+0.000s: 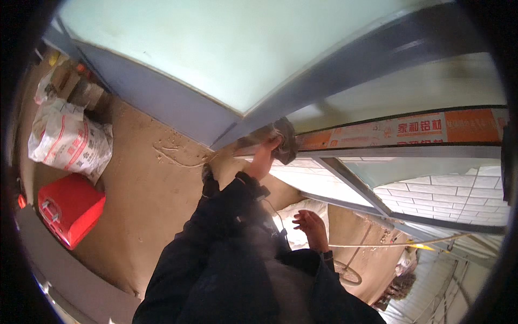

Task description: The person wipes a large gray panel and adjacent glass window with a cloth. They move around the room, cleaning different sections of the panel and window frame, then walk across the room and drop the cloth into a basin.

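My left hand (265,156) is closed on a dark, crumpled cloth (285,139), held against the lower part of a grey metal frame (299,97). Pale, frosted-looking glass (194,48) fills the panel above it. Beside the cloth runs a frame strip covered with printed orange and white protective film (384,128). My right hand (311,227) is raised lower in the picture, away from the frame, with its fingers apart and slightly bent. Nothing shows in it.
A red case (71,208) and a white woven sack (71,135) bearing writing stand on the brown floor at the left. A window frame with a diagonal-looking bar (352,182) spans the right. A long thin pole (396,245) and a round object (348,275) lie beyond my right hand.
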The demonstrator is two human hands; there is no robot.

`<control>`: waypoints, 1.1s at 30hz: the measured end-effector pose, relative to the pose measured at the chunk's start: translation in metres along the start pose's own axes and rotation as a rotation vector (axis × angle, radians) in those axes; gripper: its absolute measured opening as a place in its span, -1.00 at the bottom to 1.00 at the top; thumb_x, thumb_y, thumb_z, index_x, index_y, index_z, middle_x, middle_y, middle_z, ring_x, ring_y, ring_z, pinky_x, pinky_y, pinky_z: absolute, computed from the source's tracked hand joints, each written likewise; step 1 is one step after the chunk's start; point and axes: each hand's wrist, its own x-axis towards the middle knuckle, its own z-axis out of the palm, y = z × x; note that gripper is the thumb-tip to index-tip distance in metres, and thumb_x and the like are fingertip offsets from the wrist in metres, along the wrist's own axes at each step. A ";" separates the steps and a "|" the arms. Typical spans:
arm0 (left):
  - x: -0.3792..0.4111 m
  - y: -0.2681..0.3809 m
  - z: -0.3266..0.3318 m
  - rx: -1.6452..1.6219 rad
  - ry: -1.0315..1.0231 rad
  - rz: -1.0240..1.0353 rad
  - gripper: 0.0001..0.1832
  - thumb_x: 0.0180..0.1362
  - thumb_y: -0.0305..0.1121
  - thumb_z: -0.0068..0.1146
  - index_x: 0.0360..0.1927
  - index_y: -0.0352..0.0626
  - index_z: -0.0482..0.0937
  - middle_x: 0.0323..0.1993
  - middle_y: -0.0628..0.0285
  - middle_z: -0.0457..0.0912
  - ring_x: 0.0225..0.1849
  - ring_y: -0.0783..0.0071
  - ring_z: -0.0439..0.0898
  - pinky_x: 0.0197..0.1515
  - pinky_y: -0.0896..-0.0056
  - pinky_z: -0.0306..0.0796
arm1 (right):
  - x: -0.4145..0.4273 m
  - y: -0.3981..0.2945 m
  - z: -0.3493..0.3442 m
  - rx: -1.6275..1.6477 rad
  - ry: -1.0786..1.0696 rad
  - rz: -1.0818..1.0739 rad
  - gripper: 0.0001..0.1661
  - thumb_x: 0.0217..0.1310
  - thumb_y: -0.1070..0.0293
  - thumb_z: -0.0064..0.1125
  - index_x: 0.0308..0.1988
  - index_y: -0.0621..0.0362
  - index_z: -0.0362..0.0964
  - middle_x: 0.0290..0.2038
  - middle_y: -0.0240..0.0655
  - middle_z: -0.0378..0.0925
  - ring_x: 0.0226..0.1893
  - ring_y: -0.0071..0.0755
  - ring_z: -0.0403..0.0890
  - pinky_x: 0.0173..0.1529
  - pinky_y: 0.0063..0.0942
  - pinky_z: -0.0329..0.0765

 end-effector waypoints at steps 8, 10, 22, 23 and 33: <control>0.020 -0.010 0.052 0.290 0.001 0.007 -0.50 0.29 -0.31 0.08 0.26 -0.26 0.33 0.07 0.20 0.49 0.14 0.41 0.39 0.23 0.37 0.20 | -0.009 0.044 -0.035 0.121 0.021 0.010 -0.60 0.38 0.21 0.05 0.03 0.32 0.40 -0.13 -0.10 0.59 -0.15 -0.17 0.65 -0.15 -0.32 0.62; 0.018 -0.003 0.059 0.302 0.029 -0.059 -0.44 0.31 -0.38 0.04 0.36 -0.23 0.25 0.16 0.17 0.47 0.25 0.38 0.34 0.33 0.33 0.16 | -0.006 0.044 -0.037 0.127 0.020 0.030 -0.61 0.39 0.22 0.04 0.02 0.31 0.40 -0.13 -0.10 0.59 -0.14 -0.17 0.65 -0.16 -0.32 0.62; 0.002 0.005 0.143 0.506 -0.044 0.309 -0.56 0.23 -0.53 0.08 0.22 -0.18 0.47 -0.25 0.44 0.53 -0.29 0.68 0.38 -0.20 0.66 0.26 | 0.038 0.040 -0.075 0.113 -0.089 -0.071 -0.64 0.38 0.24 0.07 -0.01 0.31 0.44 -0.19 -0.17 0.62 -0.22 -0.32 0.66 -0.19 -0.44 0.61; 0.005 0.013 0.134 0.609 -0.007 0.329 -0.57 0.23 -0.54 0.07 0.20 -0.18 0.49 -0.24 0.44 0.54 -0.27 0.68 0.40 -0.17 0.67 0.27 | 0.039 0.029 -0.062 0.047 -0.097 -0.067 -0.63 0.38 0.24 0.06 -0.01 0.32 0.43 -0.19 -0.15 0.62 -0.23 -0.30 0.67 -0.19 -0.44 0.61; -0.024 0.040 0.217 0.473 -0.188 0.588 -0.60 0.23 -0.67 -0.05 0.12 -0.20 0.55 -0.14 0.42 0.59 -0.18 0.69 0.46 -0.06 0.69 0.30 | 0.062 0.035 -0.104 0.049 -0.181 -0.099 -0.59 0.38 0.23 0.07 0.02 0.37 0.41 -0.12 -0.09 0.60 -0.18 -0.20 0.67 -0.20 -0.38 0.64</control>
